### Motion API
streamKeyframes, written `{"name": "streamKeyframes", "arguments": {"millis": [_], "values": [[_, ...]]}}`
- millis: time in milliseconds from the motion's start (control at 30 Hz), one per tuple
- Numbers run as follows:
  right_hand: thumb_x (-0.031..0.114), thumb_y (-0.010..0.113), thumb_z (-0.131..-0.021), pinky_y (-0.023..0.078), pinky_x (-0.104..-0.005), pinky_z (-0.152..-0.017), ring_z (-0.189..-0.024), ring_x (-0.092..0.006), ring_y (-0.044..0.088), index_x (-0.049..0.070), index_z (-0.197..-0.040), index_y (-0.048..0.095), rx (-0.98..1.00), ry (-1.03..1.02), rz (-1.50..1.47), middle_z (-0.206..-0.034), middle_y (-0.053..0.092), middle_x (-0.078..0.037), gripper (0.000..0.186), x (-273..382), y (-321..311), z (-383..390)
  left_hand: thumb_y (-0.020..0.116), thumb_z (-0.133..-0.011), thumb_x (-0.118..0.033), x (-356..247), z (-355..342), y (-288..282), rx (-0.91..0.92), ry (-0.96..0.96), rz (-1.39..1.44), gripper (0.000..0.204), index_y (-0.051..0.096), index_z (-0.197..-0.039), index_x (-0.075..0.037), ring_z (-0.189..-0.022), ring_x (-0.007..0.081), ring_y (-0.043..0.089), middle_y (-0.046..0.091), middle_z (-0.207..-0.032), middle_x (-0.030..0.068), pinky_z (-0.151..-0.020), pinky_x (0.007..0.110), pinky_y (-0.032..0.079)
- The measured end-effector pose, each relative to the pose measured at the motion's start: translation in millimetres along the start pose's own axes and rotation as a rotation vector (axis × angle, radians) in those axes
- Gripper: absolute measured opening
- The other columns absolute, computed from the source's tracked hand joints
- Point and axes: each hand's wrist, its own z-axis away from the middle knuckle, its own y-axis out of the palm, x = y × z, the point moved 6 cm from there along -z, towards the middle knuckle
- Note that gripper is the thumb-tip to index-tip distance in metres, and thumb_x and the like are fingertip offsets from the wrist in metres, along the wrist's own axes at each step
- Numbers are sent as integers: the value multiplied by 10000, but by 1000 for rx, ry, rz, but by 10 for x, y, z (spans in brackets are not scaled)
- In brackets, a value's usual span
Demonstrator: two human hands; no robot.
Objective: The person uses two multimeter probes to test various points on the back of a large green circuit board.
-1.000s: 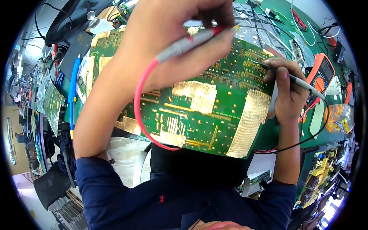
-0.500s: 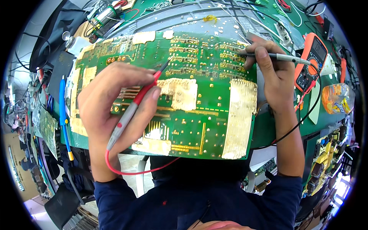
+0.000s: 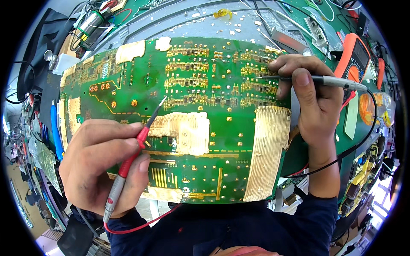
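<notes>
A large green circuit board with gold-coloured pads and cream patches lies tilted in front of me. Pinched in my left hand is a red test probe; its tip is close to the left end of a component row, and I cannot tell if it touches. Over the board's right side, my right hand grips a black test probe, tip pointing left among small gold parts. An orange multimeter stands beyond that hand, its screen too blurred to read.
A grey tray with cream crumbs and a yellow scrap lies behind the board. At right are a clear plastic jar with orange contents and another populated board. The black lead loops around my right forearm.
Both probes have moved lower in the picture, the red one also leftward. The board sits lower and appears larger. Both hands keep their grip.
</notes>
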Motion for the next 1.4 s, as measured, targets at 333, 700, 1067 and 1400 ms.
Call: {"name": "streamKeyframes", "arguments": {"millis": [333,700,1067,1400], "values": [[197,500,-1000,450,-205,-641,-680,-80,537,-42,-974,587,3,-13,20,-1048,634,-170,255,19,-13,20,753,-697,-16,10,-56,-18,69,42,-14,273,607,-927,5,-759,287,658,659,-878,204,-664,351,525],[155,632,-925,428,-209,-586,-639,-92,583,-32,-897,635,-8,92,45,-709,597,-37,189,-125,33,-148,689,-693,-43,1,-38,-2,19,28,-19,227,603,-882,49,-756,286,625,646,-854,240,-712,340,474],[200,650,-922,415,-212,-584,-643,-75,563,-9,-865,624,-91,177,12,-706,580,2,219,-153,45,-109,686,-645,0,-31,-63,-32,-22,-7,-49,212,628,-843,50,-735,276,651,662,-833,223,-684,310,496],[158,616,-921,452,-269,-697,-735,-117,582,-12,-881,637,128,41,157,-724,605,-36,176,34,20,-146,673,-754,26,11,-69,-70,-86,-33,-79,122,635,-869,23,-747,187,642,657,-808,111,-694,267,485]]}}
